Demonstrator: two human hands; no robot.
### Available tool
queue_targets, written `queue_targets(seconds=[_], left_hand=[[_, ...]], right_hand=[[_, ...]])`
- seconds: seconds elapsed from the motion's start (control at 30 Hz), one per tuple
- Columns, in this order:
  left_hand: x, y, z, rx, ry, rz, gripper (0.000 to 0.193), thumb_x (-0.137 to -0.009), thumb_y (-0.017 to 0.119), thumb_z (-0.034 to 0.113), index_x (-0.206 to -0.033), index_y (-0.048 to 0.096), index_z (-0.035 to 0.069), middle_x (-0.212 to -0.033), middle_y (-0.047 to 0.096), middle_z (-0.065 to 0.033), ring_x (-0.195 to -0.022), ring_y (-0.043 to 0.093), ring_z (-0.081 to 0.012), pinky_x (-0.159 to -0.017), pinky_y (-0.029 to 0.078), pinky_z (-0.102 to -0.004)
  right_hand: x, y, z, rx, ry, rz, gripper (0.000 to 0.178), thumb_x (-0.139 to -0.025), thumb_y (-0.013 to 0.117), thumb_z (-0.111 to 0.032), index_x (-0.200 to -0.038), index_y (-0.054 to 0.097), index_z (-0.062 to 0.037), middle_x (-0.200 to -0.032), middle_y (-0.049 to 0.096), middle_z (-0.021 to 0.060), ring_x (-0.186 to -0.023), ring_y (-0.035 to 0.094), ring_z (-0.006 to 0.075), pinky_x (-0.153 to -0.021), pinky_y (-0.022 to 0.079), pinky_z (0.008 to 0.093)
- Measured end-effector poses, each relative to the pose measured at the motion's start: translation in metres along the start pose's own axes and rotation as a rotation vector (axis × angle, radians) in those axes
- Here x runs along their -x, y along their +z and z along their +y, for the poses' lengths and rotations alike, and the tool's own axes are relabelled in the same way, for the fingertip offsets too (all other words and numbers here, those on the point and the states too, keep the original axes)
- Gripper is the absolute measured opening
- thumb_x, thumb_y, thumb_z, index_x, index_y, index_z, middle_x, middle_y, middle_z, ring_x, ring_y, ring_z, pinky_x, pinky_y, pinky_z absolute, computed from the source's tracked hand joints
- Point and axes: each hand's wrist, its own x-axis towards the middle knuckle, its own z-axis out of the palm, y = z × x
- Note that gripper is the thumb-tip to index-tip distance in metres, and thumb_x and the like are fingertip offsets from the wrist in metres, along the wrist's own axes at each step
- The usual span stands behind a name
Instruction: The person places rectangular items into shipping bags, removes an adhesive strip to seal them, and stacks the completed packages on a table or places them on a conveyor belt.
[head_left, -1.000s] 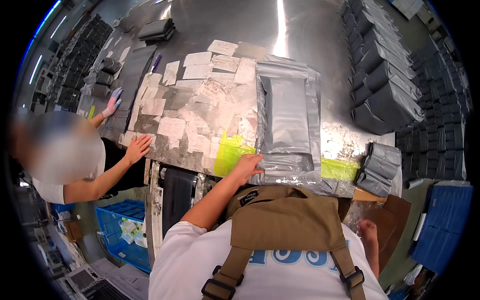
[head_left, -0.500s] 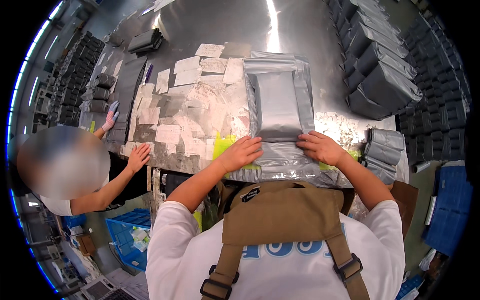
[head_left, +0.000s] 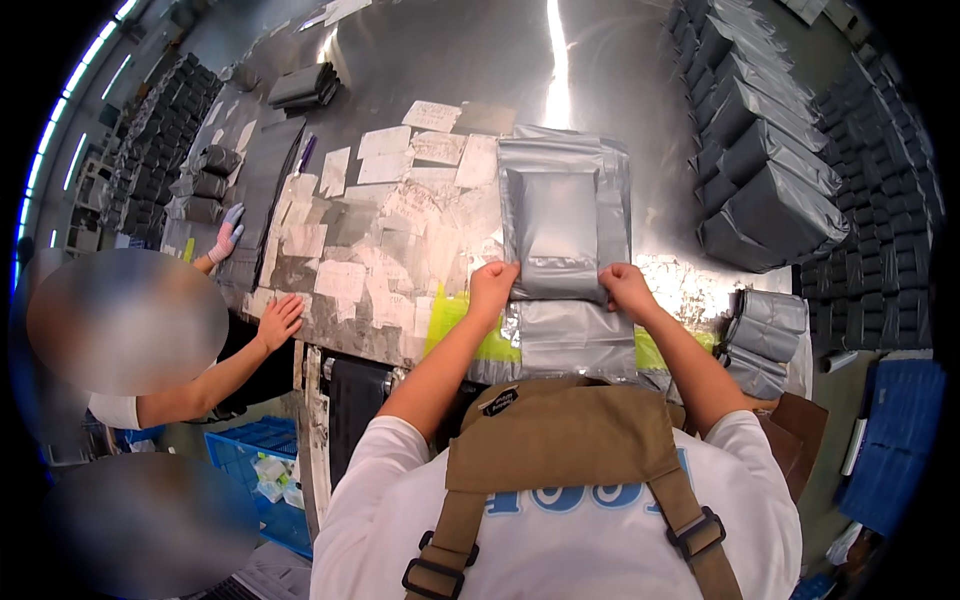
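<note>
Grey bag [head_left: 556, 215] lies flat on the table [head_left: 450, 50], straight in front of you, bulge in its middle, loose near end toward your apron [head_left: 560, 440]. Your left hand [head_left: 492, 288] pinches its left edge beside the near end of the bulge; your right hand [head_left: 630, 290] pinches the opposite edge, fingers curled, about level with the left. Exact fingertip contact too small to tell.

Step in hand, as I judge it: squaring or folding the bag's near part against the bulge. Next move probably calls for an even pull from both your hands, edges kept level, so the film doesn't skew or bunch.

Green film [head_left: 440, 320] just beside your left wrist. Folded bags [head_left: 765, 340] near the table's right corner, parcel row [head_left: 770, 190] beyond them. Co-worker's bare hand [head_left: 280, 320] rests at the left, well apart from yours.
</note>
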Motion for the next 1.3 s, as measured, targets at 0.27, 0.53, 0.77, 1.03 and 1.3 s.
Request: queue_targets(seconds=[0.27, 0.53, 0.77, 1.03, 1.3], left_hand=[[-0.024, 0.004, 0.0, -0.663, 0.627, 0.13, 0.038, -0.092, 0.06, 0.011, -0.129, 0.053, 0.004, -0.101, 0.056, -0.0158, -0.094, 0.054, -0.0222, -0.084, 0.043, -0.0339], [0.026, 0.039, 0.067, 0.129, 0.234, -0.256, 0.053, -0.101, 0.048, 0.018, -0.149, 0.03, 0.005, -0.151, 0.035, -0.0138, -0.137, 0.037, -0.0244, -0.111, 0.033, -0.0353], [0.077, 0.097, 0.089, -0.453, 0.741, -0.581, 0.071, -0.086, 0.069, 0.013, -0.147, 0.033, 0.006, -0.148, 0.035, -0.0166, -0.133, 0.043, -0.0272, -0.106, 0.038, -0.0362], [0.086, 0.064, -0.002, -0.326, 0.246, -0.451, 0.045, -0.087, 0.067, 0.01, -0.129, 0.053, 0.003, -0.127, 0.054, -0.0127, -0.094, 0.065, -0.0185, -0.084, 0.052, -0.0312], [0.09, 0.06, 0.007, -0.384, 0.233, -0.357, 0.029, -0.09, 0.065, 0.011, -0.118, 0.063, 0.004, -0.116, 0.061, -0.0098, -0.09, 0.066, -0.0176, -0.079, 0.053, -0.0295]], right_hand=[[-0.04, 0.041, -0.006, 0.095, -0.441, 0.366, 0.067, -0.099, 0.05, -0.038, -0.144, 0.029, 0.0064, -0.147, 0.034, 0.0259, -0.138, 0.032, 0.0365, -0.115, 0.025, 0.0392], [0.043, -0.004, -0.099, -0.476, -0.435, 0.169, 0.084, -0.095, 0.057, -0.043, -0.15, 0.016, 0.004, -0.155, 0.02, 0.0234, -0.145, 0.019, 0.0271, -0.117, 0.019, 0.0367], [0.139, -0.159, -0.118, 0.149, -0.723, 0.302, 0.083, -0.063, 0.088, -0.021, -0.134, 0.048, -0.0033, -0.125, 0.058, 0.0135, -0.115, 0.056, 0.026, -0.098, 0.044, 0.0382], [0.144, -0.264, -0.049, 1.104, -0.742, 0.474, 0.091, -0.049, 0.089, -0.017, -0.131, 0.049, -0.0074, -0.12, 0.056, 0.0141, -0.112, 0.051, 0.0364, -0.099, 0.038, 0.0449], [0.087, -0.3, -0.049, 1.139, -0.722, 0.375, 0.091, -0.054, 0.088, -0.024, -0.134, 0.048, -0.0082, -0.124, 0.053, 0.0161, -0.118, 0.046, 0.0388, -0.102, 0.035, 0.0458]])
